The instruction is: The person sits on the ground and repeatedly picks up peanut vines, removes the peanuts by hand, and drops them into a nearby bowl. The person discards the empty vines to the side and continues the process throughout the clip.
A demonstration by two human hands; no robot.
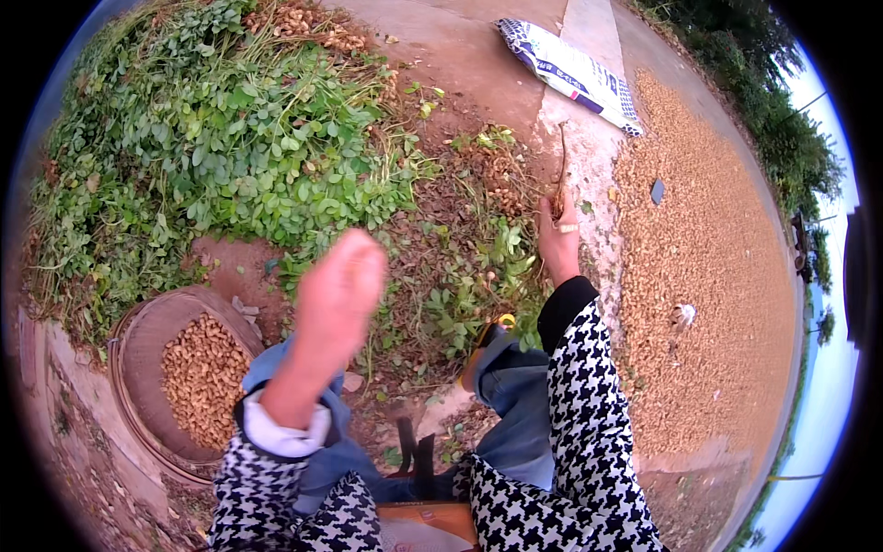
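Observation:
My left hand point(341, 297) is blurred and raised, fingers curled, in front of my left knee; whether it holds anything cannot be made out. To the right, my right hand point(560, 231) is closed around a thin brown plant stem point(563, 155) whose upper part points away from me. Beside that hand lie uprooted peanut plants with pods point(507, 196) and green leaves. At my left, a round woven basket point(141, 359) holds a heap of picked peanuts point(205, 379).
A large pile of leafy peanut plants point(241, 138) fills the upper left. Peanuts point(697, 276) are spread over the ground at right, with a dark flat object point(657, 192) on them. A printed white sack point(569, 72) lies beyond. My shoe point(491, 334) stands among the plants.

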